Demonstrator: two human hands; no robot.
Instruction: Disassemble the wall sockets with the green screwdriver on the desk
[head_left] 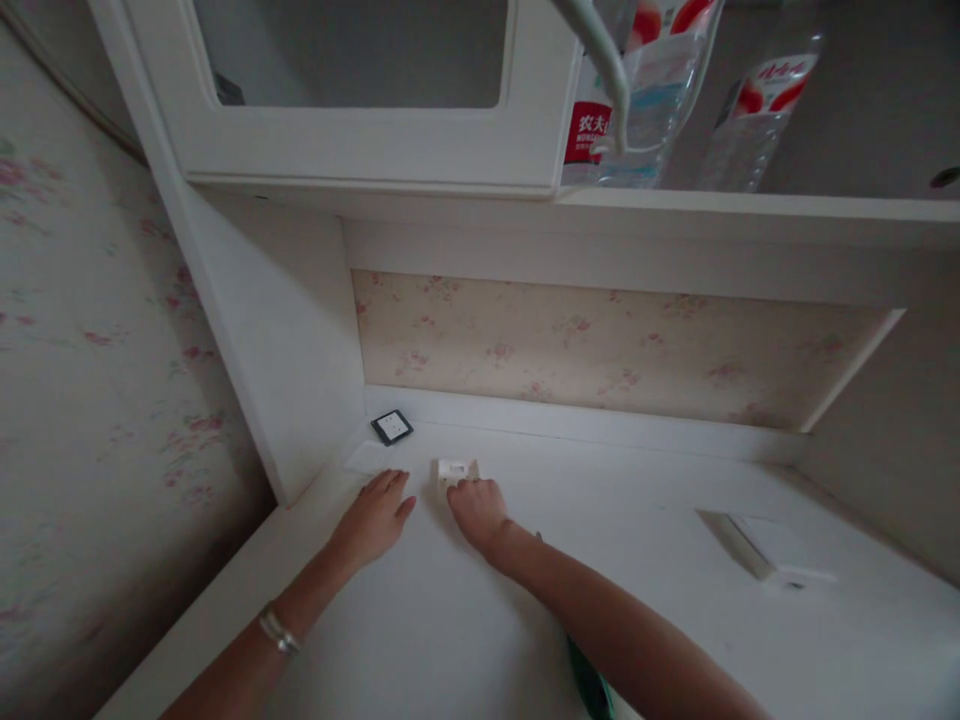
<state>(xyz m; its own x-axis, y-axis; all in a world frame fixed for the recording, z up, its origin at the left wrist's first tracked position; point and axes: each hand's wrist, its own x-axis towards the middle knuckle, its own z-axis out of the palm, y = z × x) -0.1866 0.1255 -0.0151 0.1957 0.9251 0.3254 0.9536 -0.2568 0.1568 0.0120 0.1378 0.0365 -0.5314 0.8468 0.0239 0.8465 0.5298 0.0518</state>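
On the white desktop (420, 620), my right hand (478, 510) is closed, with curled fingers at the front edge of a small white box-like piece (452, 468). The piece has a slot in its top, and my fingers cover its near part. A small pale bit shows just above my knuckles; I cannot make out what it is. My left hand (373, 515) lies flat, fingers stretched out, to the left of the piece and apart from it. Beyond its fingertips lie a pale, see-through sheet (369, 456) and a dark-framed square with a white middle (392, 427).
At the right of the desktop sits a white box (780, 550). A dark green object (590, 680) is partly hidden under my right forearm. Overhead are a cabinet door (360, 140), a shelf with plastic bottles (765, 110) and a hanging pale curved tube (600, 60).
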